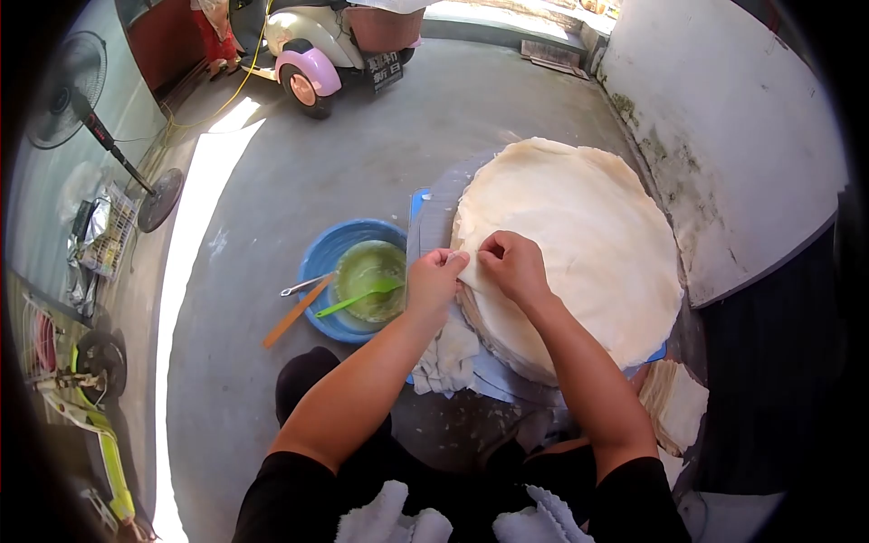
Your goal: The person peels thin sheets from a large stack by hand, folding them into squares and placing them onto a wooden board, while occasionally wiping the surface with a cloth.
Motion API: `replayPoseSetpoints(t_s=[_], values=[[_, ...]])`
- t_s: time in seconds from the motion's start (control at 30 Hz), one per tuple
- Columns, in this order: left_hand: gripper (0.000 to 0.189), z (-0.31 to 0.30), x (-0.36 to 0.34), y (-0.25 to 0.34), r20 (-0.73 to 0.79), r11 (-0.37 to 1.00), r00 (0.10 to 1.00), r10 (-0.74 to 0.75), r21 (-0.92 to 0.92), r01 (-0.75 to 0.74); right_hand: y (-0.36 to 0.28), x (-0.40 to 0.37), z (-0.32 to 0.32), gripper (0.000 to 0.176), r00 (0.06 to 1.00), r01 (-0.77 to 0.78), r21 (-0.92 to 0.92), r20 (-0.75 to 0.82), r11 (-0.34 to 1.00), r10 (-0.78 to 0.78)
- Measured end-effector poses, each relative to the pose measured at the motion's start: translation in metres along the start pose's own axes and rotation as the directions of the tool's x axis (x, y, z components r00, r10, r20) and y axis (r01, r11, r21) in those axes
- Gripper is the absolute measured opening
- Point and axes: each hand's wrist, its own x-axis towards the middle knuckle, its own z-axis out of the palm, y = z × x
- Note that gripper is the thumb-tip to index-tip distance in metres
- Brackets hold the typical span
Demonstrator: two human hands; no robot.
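Observation:
A tall stack of pale, thin round dough sheets stands in front of me on a grey round board. At its left edge my left hand is closed, pinching the rim of the top sheet between thumb and fingers. Just to the right, my right hand is also closed, its fingertips pinched on the same sheet near the edge. A small fold of the sheet shows between both hands. Left of the stack, a blue basin holds a bowl of greenish liquid with a green spatula resting in it.
A wooden stick leans on the basin. Below the stack's left side lies a crumpled cloth. More stacked sheets sit at lower right. A white wall borders the right; a fan and a scooter stand farther off.

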Motion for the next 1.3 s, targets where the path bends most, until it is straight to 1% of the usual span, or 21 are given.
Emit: replayPoseSetpoints(t_s=[0.2,0.27,0.3,0.37,0.4,0.57,0.7,0.77,0.8,0.83,0.87,0.9,0.97,1.0,1.07,1.1,1.17,1.2,1.23,1.27,1.3], values=[[0.024,0.003,-0.004,0.003,-0.017,1.0,1.0,0.015,0.019,-0.015,-0.001,0.004,0.0,0.011,1.0,0.014,-0.027,0.0,1.0,-0.014],[0.025,0.003,-0.004,0.003,-0.021,1.0,1.0,0.021,0.012,-0.02,-0.005,0.004,-0.001,0.011,1.0,0.02,-0.098,0.005,0.995,-0.02],[0.026,0.003,-0.005,0.003,-0.022,1.0,0.999,0.025,0.007,-0.025,-0.006,0.005,0.0,0.011,1.0,0.023,-0.099,0.006,0.995,-0.022],[0.026,0.002,-0.003,0.001,-0.016,1.0,0.999,0.03,0.008,-0.03,-0.008,0.007,0.001,0.011,0.998,0.055,-0.183,-0.008,0.982,-0.057],[0.027,0.002,-0.002,0.001,-0.009,0.999,0.999,0.032,0.013,-0.032,-0.009,0.008,0.002,0.011,0.998,0.056,-0.184,-0.009,0.981,-0.059],[0.024,0.001,-0.001,-0.001,-0.006,0.999,0.999,0.048,0.021,-0.048,-0.01,0.02,0.007,0.012,0.997,0.004,-0.282,0.069,0.959,0.016],[0.023,0.001,-0.003,0.001,-0.012,0.999,0.999,0.033,0.016,-0.033,-0.013,0.021,0.003,0.015,0.993,0.003,-0.276,0.115,0.961,0.03],[0.023,0.002,-0.002,0.001,-0.01,0.999,1.0,0.025,0.031,-0.025,-0.004,0.02,0.0,0.015,0.991,-0.046,-0.127,0.117,0.991,0.061],[0.023,0.001,-0.001,0.001,-0.006,0.999,1.0,0.015,0.05,-0.014,-0.002,0.021,-0.004,0.015,0.991,-0.043,-0.127,0.119,0.991,0.058],[0.023,0.001,-0.001,0.001,-0.006,0.999,1.0,0.014,0.05,-0.013,-0.001,0.021,-0.009,0.013,0.97,-0.142,0.003,0.198,0.99,0.138],[0.023,0.001,0.0,0.0,0.0,0.999,1.0,0.021,0.048,-0.021,0.0,0.02,-0.013,0.013,0.937,-0.249,0.125,0.283,0.96,0.206],[0.023,0.001,0.001,-0.001,0.01,0.999,1.0,0.029,0.045,-0.03,-0.002,0.018,-0.017,0.013,0.937,-0.251,0.125,0.279,0.96,0.209],[0.024,0.003,0.003,-0.004,0.002,0.999,0.999,0.037,0.032,-0.037,-0.005,0.016,-0.025,0.012,0.895,-0.346,0.233,0.374,0.909,0.245],[0.024,0.003,0.004,-0.005,-0.013,0.999,0.999,0.044,0.017,-0.044,-0.004,0.014,-0.027,0.012,0.895,-0.346,0.233,0.372,0.909,0.245],[0.024,0.001,0.006,-0.007,-0.006,0.999,0.999,0.046,0.016,-0.046,-0.002,0.01,-0.028,0.013,0.886,-0.397,0.39,0.401,0.831,0.235],[0.024,0.0,0.006,-0.007,0.001,0.999,0.999,0.046,0.016,-0.046,-0.001,0.007,-0.029,0.013,0.886,-0.396,0.391,0.401,0.831,0.234],[0.023,0.0,0.005,-0.006,0.0,0.999,0.999,0.037,0.007,-0.037,0.0,-0.003,-0.031,0.014,0.912,-0.391,0.531,0.335,0.752,0.238],[0.023,0.001,0.004,-0.006,-0.002,1.0,1.0,0.027,-0.002,-0.027,-0.003,-0.011,-0.033,0.014,0.912,-0.39,0.531,0.334,0.752,0.238],[0.023,0.002,0.003,-0.005,-0.002,1.0,1.0,0.027,-0.001,-0.027,-0.008,-0.022,-0.038,0.015,0.932,-0.305,0.403,0.312,0.863,0.184],[0.022,0.003,0.0,-0.004,-0.041,0.999,0.998,0.039,-0.026,-0.04,-0.016,-0.035,-0.044,0.016,0.946,-0.209,0.263,0.299,0.942,0.127],[0.022,0.005,-0.002,-0.003,-0.077,0.997,0.996,0.049,-0.047,-0.053,-0.03,-0.052,-0.051,0.018,0.895,-0.258,0.246,0.426,0.934,0.134]])
